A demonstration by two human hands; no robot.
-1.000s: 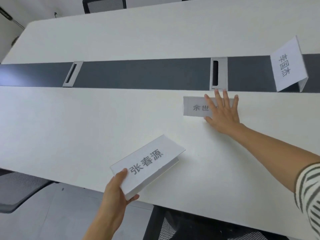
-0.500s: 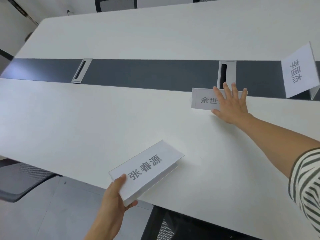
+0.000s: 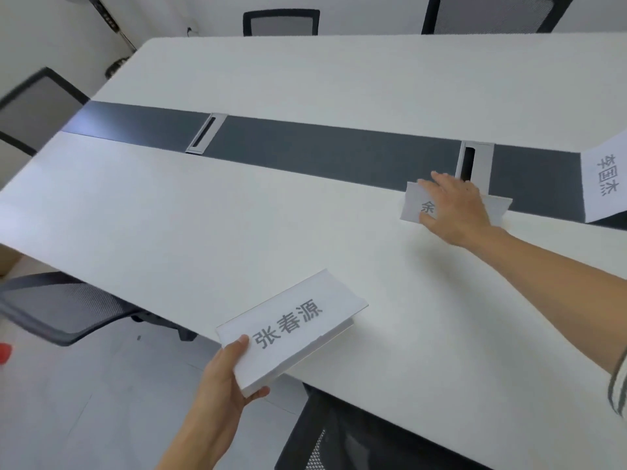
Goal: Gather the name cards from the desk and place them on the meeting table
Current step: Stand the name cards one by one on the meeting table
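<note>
- The left hand (image 3: 224, 378) grasps a white folded-paper name card printed 张春源 (image 3: 291, 329) by its near-left end, thumb on the printed face and fingers curled underneath. It holds the card above the near edge of the long white meeting table (image 3: 237, 215), partly out over the floor.
- The right hand (image 3: 454, 205) is stretched well out, palm-down across a second white name card (image 3: 414, 206). That card sits on the tabletop at the near border of the dark grey centre strip (image 3: 339, 154), just beside a silver cable slot (image 3: 475, 159).
- Its fingers drape over the card's top fold and the thumb lies against the near face. Whether they pinch the card or merely rest on it cannot be told.
- A third white name card (image 3: 604, 179) stands on the strip at the right edge of view.
- The held card's long axis runs from near-left to far-right, so its free end points toward the table's middle — the gripping fingers are at the opposite end.
- Judgement: the left hand is the one free to place it. It would likely need turning to lie along the strip, fold uppermost, on the bare top well left of the second card.
- Held by one end only, the card could sag or flatten on landing.
</note>
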